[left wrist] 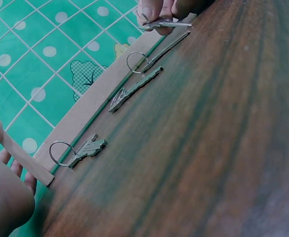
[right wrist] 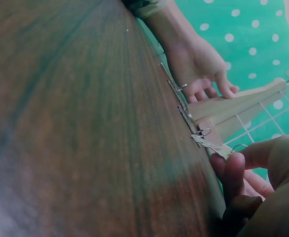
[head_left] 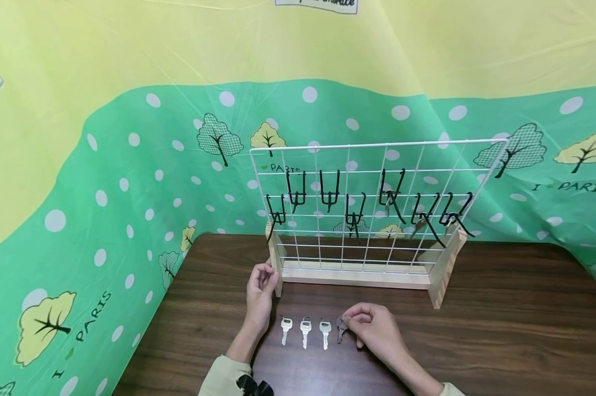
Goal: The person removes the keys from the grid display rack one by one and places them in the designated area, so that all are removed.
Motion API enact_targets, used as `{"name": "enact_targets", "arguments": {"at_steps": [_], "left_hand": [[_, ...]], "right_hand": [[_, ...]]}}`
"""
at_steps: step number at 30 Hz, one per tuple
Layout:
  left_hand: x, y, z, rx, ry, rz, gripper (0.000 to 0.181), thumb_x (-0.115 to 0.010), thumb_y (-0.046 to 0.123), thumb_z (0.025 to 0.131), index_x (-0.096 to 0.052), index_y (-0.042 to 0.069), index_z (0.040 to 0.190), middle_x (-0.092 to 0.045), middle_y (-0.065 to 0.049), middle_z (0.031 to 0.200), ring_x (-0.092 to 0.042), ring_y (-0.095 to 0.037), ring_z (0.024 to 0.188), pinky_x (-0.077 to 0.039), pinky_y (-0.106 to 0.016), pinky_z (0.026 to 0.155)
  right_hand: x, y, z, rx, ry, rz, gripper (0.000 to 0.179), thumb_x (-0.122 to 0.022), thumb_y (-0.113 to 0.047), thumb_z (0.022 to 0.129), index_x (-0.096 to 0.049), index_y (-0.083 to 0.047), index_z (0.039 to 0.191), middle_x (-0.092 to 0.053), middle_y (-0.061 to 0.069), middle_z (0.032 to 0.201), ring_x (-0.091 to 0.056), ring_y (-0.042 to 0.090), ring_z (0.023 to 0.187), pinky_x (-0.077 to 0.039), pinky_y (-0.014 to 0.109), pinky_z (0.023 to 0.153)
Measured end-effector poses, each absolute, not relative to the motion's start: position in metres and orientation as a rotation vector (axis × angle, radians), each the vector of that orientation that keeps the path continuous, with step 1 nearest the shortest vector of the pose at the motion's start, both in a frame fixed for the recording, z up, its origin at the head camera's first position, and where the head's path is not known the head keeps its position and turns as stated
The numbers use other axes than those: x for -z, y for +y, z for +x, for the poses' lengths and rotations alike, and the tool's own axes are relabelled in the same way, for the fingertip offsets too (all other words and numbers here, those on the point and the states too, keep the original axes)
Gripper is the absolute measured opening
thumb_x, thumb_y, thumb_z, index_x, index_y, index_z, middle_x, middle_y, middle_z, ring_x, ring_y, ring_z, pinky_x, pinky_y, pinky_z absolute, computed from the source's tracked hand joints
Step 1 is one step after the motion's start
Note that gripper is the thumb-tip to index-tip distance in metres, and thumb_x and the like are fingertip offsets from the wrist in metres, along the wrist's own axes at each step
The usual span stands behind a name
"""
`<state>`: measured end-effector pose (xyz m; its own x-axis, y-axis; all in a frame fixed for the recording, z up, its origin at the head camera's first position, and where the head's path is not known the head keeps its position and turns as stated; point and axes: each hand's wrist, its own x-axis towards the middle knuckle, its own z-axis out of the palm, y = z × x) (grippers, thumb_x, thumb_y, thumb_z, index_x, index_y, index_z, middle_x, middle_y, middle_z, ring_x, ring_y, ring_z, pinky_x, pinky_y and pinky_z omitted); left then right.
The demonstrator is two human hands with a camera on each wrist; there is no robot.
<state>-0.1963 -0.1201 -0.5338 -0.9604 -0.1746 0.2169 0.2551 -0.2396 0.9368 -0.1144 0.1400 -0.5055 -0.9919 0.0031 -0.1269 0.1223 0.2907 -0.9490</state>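
My left hand grips the left wooden leg of a white wire grid rack, thumb on one side and fingers on the other. In front of the rack, a silver key with a ring is pinched between the thumb and fingertips of my right hand. Left of it, three silver keys lie in a row on the table: one nearest my left hand, a middle key and another key. The left wrist view shows a ring on the nearest key.
Several black hooks hang on the grid, such as a left hook and a middle hook. Keys appear to hang on some right-hand hooks. The dark wooden table meets a green and yellow patterned cloth behind.
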Motion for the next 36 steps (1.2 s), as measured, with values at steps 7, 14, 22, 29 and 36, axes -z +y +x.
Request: {"name": "enact_targets", "arguments": {"at_steps": [7, 14, 22, 29, 36], "left_hand": [[0.5346, -0.1203, -0.1962, 2.28, -1.735, -0.1, 0.024, -0.06, -0.013, 0.105, -0.043, -0.024, 0.118, -0.062, -0.005, 0.122, -0.06, -0.005, 0.13, -0.05, -0.019, 0.103], [0.5365, -0.1206, -0.1962, 2.269, -1.726, -0.13, 0.026, -0.063, -0.008, 0.106, -0.044, -0.022, 0.116, -0.061, -0.005, 0.112, -0.061, -0.007, 0.121, -0.051, -0.019, 0.1], [0.5373, -0.1199, -0.1967, 2.252, -1.715, -0.181, 0.032, -0.068, -0.002, 0.106, -0.045, -0.022, 0.115, -0.061, -0.006, 0.11, -0.061, -0.009, 0.113, -0.05, -0.019, 0.099], [0.5354, -0.1187, -0.1964, 2.248, -1.718, -0.178, 0.024, -0.064, -0.007, 0.106, -0.046, -0.02, 0.114, -0.061, -0.003, 0.109, -0.06, -0.009, 0.112, -0.05, -0.019, 0.099], [0.5364, -0.1197, -0.1968, 2.261, -1.712, -0.163, 0.028, -0.065, -0.006, 0.106, -0.044, -0.023, 0.116, -0.061, -0.002, 0.108, -0.061, -0.009, 0.113, -0.051, -0.019, 0.099]], "right_hand": [[0.5079, 0.1396, -0.1155, 1.663, 2.654, 0.066, 0.009, -0.087, -0.006, 0.088, -0.083, -0.014, 0.085, -0.065, -0.006, 0.068, -0.044, 0.004, 0.052, -0.034, 0.022, 0.052], [0.5108, 0.1394, -0.116, 1.587, 2.736, 0.059, 0.016, -0.087, -0.005, 0.088, -0.083, -0.019, 0.083, -0.058, -0.008, 0.064, -0.043, 0.004, 0.054, -0.034, 0.022, 0.053], [0.5067, 0.1434, -0.1151, 1.529, 2.787, 0.035, 0.018, -0.087, -0.003, 0.087, -0.083, -0.02, 0.083, -0.06, -0.009, 0.064, -0.046, 0.002, 0.054, -0.036, 0.022, 0.054], [0.5075, 0.1457, -0.1152, 1.502, 2.821, 0.002, 0.014, -0.089, -0.003, 0.086, -0.084, -0.015, 0.083, -0.064, -0.009, 0.068, -0.047, 0.002, 0.057, -0.039, 0.021, 0.055], [0.5149, 0.1452, -0.1153, 1.468, 2.91, -0.175, 0.026, -0.088, 0.003, 0.086, -0.079, -0.021, 0.08, -0.061, -0.012, 0.075, -0.048, 0.0, 0.061, -0.041, 0.021, 0.056]]}}
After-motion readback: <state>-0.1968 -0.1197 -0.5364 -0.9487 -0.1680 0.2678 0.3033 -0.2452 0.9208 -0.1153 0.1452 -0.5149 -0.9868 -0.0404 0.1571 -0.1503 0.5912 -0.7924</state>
